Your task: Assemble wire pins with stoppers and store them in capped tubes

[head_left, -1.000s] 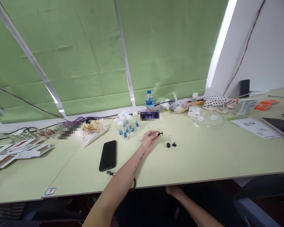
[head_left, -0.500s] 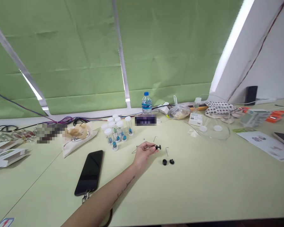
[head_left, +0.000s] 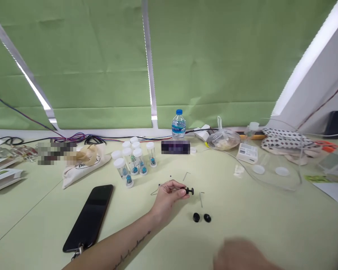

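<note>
Between the thumb and fingers of my left hand is a small black part with a stem and a round flat end, which points to the right. My right hand shows at the bottom edge, smeared by motion, so its fingers cannot be made out. Just right of my left hand lies an L-shaped hex key, and a second hex key lies behind it. Nearer to me are a round black knob and a black disc-shaped piece. A thin bent metal piece lies left of my fingers.
Several white-capped tubes stand behind my left hand. A phone lies to the left, near a cloth pouch. At the back are a water bottle, a plastic bag and cables. A patterned cloth bag lies right.
My right hand has come into view at the bottom. The view has shifted and moved closer to the table. My left hand still holds the black part.
</note>
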`<state>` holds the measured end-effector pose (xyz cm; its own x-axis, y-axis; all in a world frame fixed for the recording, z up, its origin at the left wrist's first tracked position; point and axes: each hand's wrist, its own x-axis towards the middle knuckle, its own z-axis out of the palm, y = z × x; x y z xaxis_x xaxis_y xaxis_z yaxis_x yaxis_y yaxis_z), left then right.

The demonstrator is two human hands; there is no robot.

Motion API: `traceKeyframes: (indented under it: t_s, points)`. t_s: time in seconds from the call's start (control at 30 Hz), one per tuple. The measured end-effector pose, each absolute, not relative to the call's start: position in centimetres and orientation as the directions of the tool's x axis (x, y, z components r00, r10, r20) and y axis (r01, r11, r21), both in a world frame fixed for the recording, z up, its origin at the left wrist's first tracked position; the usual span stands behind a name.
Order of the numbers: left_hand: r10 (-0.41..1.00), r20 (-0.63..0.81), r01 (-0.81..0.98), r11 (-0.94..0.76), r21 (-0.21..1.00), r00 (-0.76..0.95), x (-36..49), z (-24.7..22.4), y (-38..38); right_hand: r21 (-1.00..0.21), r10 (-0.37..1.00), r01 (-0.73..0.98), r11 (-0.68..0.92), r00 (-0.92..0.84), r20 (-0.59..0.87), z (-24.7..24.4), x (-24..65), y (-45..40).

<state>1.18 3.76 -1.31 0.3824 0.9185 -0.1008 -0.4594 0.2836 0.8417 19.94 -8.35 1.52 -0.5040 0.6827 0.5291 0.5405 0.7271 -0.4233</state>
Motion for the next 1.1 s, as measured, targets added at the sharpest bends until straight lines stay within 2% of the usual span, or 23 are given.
traceKeyframes:
  t_s: [0.07,0.1,0.13,0.23,0.37,0.57,0.8,1.1]
  points:
    - [0.928,-0.087,-0.435,0.251,0.865,0.363,1.6,-1.2,3.9,-0.483,0.716,0.535,0.693,-0.433,0.547,1.0,20.9,-4.5]
    - [0.930,-0.085,-0.423,0.242,0.873,0.358,1.8,-1.1,4.1,-0.534,0.753,0.543,0.648,-0.351,0.557,0.6,21.0,-2.7]
    - [0.932,-0.085,-0.414,0.237,0.879,0.353,1.9,-1.1,4.2,-0.638,0.822,0.545,0.544,-0.193,0.536,0.3,21.1,-1.0]
    - [0.930,-0.083,-0.404,0.235,0.884,0.358,2.3,-1.0,4.6,-0.705,0.852,0.521,0.481,-0.091,0.515,-0.7,20.7,2.3]
    - [0.920,-0.106,-0.412,0.269,0.870,0.376,2.4,-1.0,5.0,-0.731,0.867,0.486,0.479,-0.130,0.481,-1.0,20.6,2.9]
    - [0.907,-0.185,-0.413,0.344,0.843,0.378,2.2,-1.0,5.2,-0.697,0.839,0.470,0.542,-0.352,0.415,-0.8,21.1,2.6]
    - [0.905,-0.243,-0.443,0.389,0.808,0.350,1.8,-1.1,5.3,-0.703,0.892,0.550,0.452,-0.276,0.358,-1.2,20.7,2.9]
    - [0.907,-0.165,-0.430,0.336,0.838,0.387,1.9,-1.5,5.1,-0.743,0.911,0.527,0.412,-0.214,0.353,-1.9,20.9,2.6]
